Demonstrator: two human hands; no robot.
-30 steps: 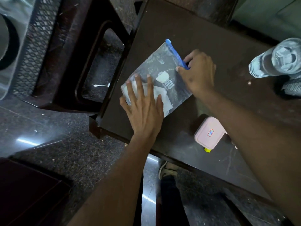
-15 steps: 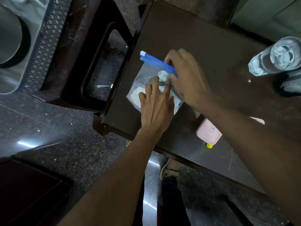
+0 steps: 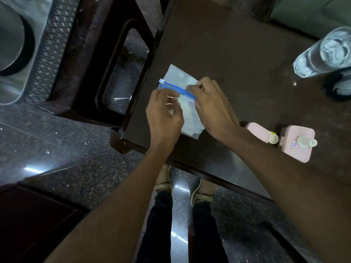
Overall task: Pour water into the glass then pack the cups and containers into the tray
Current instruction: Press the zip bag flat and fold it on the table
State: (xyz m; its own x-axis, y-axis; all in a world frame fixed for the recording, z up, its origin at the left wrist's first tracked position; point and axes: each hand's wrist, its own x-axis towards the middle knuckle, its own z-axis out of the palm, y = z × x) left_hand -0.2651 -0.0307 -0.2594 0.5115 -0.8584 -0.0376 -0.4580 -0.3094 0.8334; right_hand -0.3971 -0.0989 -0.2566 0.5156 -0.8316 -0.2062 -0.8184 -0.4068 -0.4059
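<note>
A clear zip bag with a blue zip strip and white contents lies folded on the dark table. My left hand pinches the folded bag near its left end. My right hand grips the strip's right end, fingers curled over it. A clear water bottle lies at the table's right edge. Two pink containers sit near the front edge, right of my right wrist; a small clear bottle rests on the right one.
A dark chair frame stands left of the table, over a granite floor. A round metal vessel sits at far left. A dark mesh object lies at the right edge. My legs and sandals show below the table.
The bag has been folded over on itself, its blue strip swung toward me. My left hand went from pressing flat on the bag to pinching it. A second pink container came into view.
</note>
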